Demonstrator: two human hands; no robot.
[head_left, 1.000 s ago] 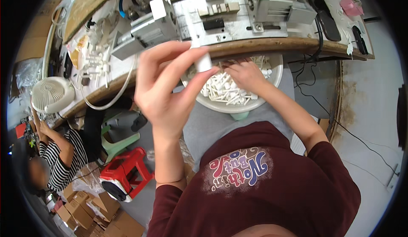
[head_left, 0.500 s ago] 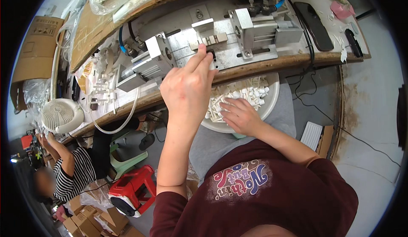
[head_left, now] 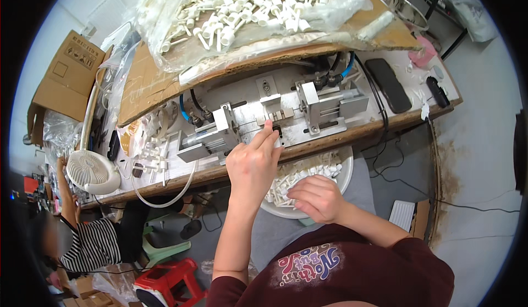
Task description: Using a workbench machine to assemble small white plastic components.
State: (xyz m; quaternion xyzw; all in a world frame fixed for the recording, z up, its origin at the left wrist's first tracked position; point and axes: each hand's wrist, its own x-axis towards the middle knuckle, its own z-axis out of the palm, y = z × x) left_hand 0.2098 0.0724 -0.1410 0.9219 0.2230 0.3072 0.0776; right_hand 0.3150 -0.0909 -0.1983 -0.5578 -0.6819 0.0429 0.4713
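Note:
My left hand (head_left: 254,164) reaches up to the metal press fixture (head_left: 324,104) on the workbench. Its fingertips pinch a small white plastic part (head_left: 278,140) at the fixture's middle slot. Lower down, my right hand (head_left: 319,198) lies palm down in a white bowl (head_left: 347,169) on my lap. Its fingers curl into the pile of white plastic parts (head_left: 300,172), and what they hold is hidden.
A clear bag of white parts (head_left: 247,4) lies on a cardboard sheet (head_left: 148,84) behind the fixture. A black phone (head_left: 388,85) lies at the right of the bench, a small white fan (head_left: 91,169) at the left. A person in a striped shirt (head_left: 93,245) sits at lower left, beside a red stool (head_left: 165,282).
My left hand has gone from in front of my face up to the fixture with the white part. The view has tilted up the bench. My right hand stays in the bowl.

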